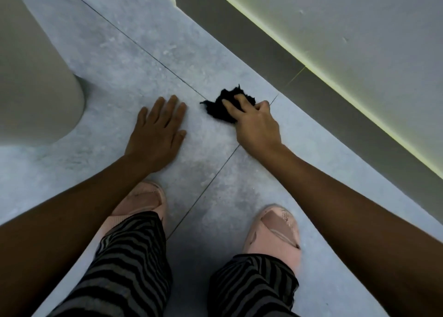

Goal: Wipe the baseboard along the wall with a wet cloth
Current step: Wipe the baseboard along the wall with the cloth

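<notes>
The likeliest slip is balance: the crouching person leans on the left hand (158,131), and on a damp tiled floor (143,60) that palm or a pink slipper (275,235) could slide during the reach. The grey baseboard (275,46) lies toward two o'clock of the black cloth (221,108), apart from it. The right hand (256,127) curls its fingers (231,106) around the bunched cloth, seemingly pressing it to the floor; left fingers lie spread flat, holding nothing.

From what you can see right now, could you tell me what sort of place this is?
Probably an indoor room or hallway of a home: grey floor tiles, a dark baseboard along a pale wall, and a person crouching in pink slippers.
</notes>
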Motion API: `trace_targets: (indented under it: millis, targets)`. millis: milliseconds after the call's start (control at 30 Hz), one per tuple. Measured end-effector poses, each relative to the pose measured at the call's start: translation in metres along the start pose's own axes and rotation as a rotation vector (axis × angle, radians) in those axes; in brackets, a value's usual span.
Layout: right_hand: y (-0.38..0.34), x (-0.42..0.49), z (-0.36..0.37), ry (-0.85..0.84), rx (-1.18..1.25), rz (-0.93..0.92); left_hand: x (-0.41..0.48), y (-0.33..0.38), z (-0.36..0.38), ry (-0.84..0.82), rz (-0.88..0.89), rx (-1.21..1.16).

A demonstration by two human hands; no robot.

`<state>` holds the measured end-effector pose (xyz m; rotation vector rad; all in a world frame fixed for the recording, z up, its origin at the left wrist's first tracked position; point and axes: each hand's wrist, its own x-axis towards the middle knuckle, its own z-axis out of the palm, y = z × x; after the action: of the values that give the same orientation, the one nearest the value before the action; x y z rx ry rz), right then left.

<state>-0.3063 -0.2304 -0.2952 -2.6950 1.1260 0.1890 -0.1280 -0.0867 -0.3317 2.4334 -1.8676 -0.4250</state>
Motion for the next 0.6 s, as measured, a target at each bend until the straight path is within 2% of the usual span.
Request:
trace_targets:
  millis: [67, 233, 333, 400, 533, 600]
  targets:
    - [-0.014, -0.003, 0.001, 0.015, 0.019, 0.029, 0.000, -0.001, -0.001, -0.002, 0.002, 0.004]
    - [-0.024, -0.090, 0.028, 0.077, -0.047, -0.287, 0.000, -0.004, 0.001, -0.005, 0.006, 0.005]
    - [-0.016, -0.107, 0.034, 0.064, -0.070, -0.340, -0.001, -0.003, 0.002, -0.007, 0.007, 0.005]
    - [-0.009, -0.083, 0.025, 0.082, -0.077, -0.267, 0.000, -0.002, 0.001, -0.017, 0.006, 0.006]
    - [0.012, -0.003, -0.001, 0.011, 0.045, 0.056, 0.000, 0.000, -0.001, -0.014, -0.015, 0.017]
    - [0.022, 0.020, -0.011, -0.013, 0.040, 0.100, 0.000, 0.006, 0.000, -0.001, -0.040, 0.019]
